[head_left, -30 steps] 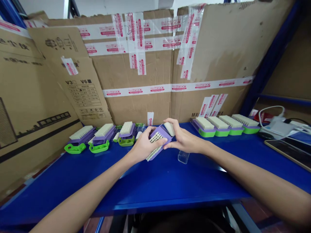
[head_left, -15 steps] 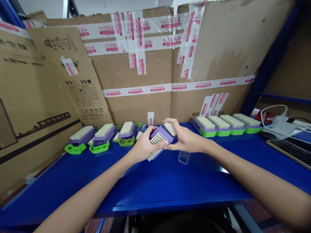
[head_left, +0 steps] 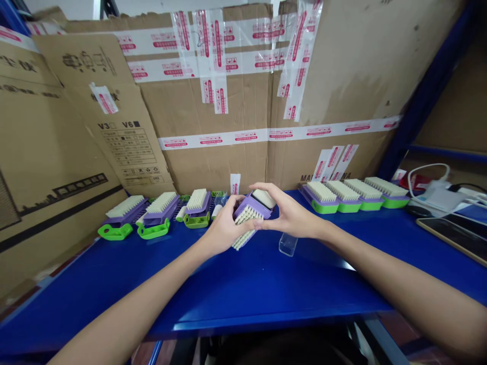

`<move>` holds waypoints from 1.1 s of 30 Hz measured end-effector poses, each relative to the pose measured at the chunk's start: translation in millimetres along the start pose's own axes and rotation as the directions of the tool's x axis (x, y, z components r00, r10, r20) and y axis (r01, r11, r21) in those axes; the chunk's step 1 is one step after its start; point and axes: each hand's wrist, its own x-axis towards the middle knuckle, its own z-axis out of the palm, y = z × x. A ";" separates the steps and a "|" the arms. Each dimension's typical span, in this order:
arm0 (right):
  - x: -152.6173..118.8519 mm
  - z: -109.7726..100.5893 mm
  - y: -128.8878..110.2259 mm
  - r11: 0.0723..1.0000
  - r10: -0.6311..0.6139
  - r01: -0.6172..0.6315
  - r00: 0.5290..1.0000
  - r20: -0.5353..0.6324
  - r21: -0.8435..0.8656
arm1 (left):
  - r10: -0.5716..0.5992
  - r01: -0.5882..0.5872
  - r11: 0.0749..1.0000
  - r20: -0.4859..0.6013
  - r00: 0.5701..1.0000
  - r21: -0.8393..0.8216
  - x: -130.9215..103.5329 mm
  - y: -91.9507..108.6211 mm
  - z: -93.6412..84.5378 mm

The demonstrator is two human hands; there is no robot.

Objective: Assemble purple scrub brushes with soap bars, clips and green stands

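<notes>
Over the middle of the blue table, my left hand (head_left: 224, 228) grips a purple brush (head_left: 246, 219) with cream bristles, its thumb across the bristles. The brush is tilted, bristles facing me. My right hand (head_left: 291, 213) holds its upper right end, where a cream block with a dark edge (head_left: 264, 198) sits between thumb and fingers. The fingers partly hide how block and brush meet. Just below my right hand, a small clear plastic piece (head_left: 288, 244) lies on the table.
Several purple brushes with green parts (head_left: 162, 204) stand at the back left. At the back right is a row of several green-based brushes (head_left: 343, 191). A phone (head_left: 452, 238), cables and a white adapter lie far right. Taped cardboard (head_left: 213, 167) walls the back of the blue table (head_left: 266, 294).
The cream block now sits lower and flatter against the purple brush, with more of its dark edge showing. Both hands have barely shifted. The view has moved slightly.
</notes>
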 end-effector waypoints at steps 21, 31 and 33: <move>-0.8 3.8 -3.7 0.998 0.037 -0.047 0.976 -0.215 -0.040 | 0.021 -0.024 0.992 -0.018 1.000 -0.127 -2.3 4.6 11.4; 2.1 9.0 4.3 0.995 0.018 -0.040 0.973 -0.232 -0.089 | -0.018 0.019 0.974 0.005 1.000 -0.227 3.7 5.2 16.8; 2.3 11.5 5.6 0.995 0.028 -0.049 0.970 -0.242 -0.082 | -0.026 0.026 0.972 0.007 1.000 -0.232 4.8 3.0 17.0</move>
